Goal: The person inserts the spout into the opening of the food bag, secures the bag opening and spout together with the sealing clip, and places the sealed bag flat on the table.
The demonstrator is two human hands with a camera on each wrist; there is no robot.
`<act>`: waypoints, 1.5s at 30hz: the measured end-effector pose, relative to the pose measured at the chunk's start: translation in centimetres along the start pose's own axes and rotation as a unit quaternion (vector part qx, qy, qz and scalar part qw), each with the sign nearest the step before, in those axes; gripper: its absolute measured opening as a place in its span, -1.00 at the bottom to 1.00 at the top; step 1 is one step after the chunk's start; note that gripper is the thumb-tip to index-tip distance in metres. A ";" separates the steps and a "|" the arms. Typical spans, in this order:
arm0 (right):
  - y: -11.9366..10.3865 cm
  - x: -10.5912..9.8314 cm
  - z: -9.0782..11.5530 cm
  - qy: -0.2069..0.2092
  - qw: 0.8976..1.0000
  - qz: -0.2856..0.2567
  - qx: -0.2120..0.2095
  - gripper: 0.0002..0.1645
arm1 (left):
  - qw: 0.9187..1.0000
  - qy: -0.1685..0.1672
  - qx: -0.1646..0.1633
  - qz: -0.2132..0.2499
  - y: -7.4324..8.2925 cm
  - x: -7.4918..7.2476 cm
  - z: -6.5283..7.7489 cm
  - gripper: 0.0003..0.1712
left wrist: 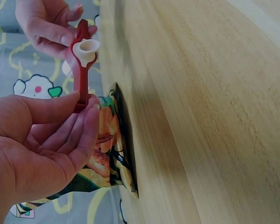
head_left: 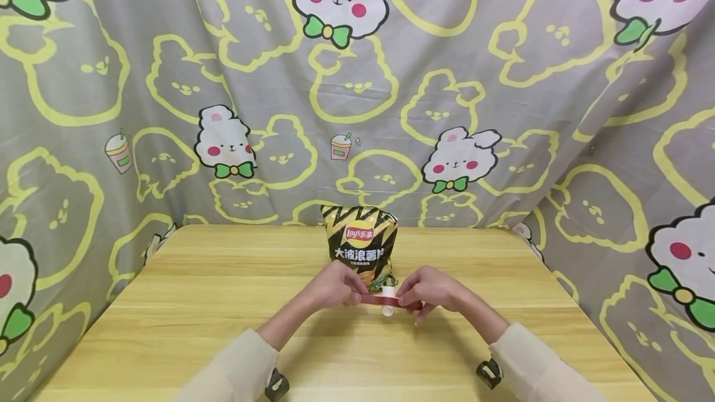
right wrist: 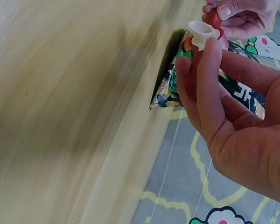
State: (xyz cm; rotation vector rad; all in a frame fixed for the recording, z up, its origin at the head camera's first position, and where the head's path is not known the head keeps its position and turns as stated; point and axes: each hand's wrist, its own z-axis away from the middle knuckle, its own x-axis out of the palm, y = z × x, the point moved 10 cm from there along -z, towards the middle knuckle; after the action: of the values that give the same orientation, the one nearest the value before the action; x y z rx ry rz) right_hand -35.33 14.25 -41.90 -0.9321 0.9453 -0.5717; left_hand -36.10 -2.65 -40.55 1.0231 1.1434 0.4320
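A red sealing clip with a white pour spout is held level between both hands, in front of an upright black-and-gold bag of potato chips. The left hand pinches one end of the clip between thumb and fingertips, as the left wrist view shows. At the other end, the right hand grips the clip, its fingers covering much of that end in the right wrist view. The round spout mouth faces the person. Part of the bag's lower front is hidden behind the left hand.
Under the hands is a wood-grain table. A grey curtain with cartoon rabbits hangs behind and along both sides of it. Black wrist straps show below the sleeves.
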 end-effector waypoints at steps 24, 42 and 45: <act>0.4 0.3 -0.5 0.024 1.000 -0.002 0.009 -0.76 | 0.999 -0.022 -0.011 0.025 -0.6 0.5 0.1 -0.95; 0.5 -0.6 -0.4 0.091 0.996 0.005 0.001 -0.71 | 0.999 -0.026 -0.010 0.028 -0.4 0.6 0.3 -0.80; 0.5 -0.7 -0.4 0.099 0.995 0.008 0.001 -0.71 | 1.000 -0.019 -0.009 0.019 -0.5 0.6 0.1 -0.78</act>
State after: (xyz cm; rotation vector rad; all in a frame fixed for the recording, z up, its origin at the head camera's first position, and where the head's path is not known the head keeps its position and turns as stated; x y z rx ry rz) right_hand -36.00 14.86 -42.09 -0.8755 1.1294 -0.6596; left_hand -35.87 -2.52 -41.27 1.0351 1.0860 0.4509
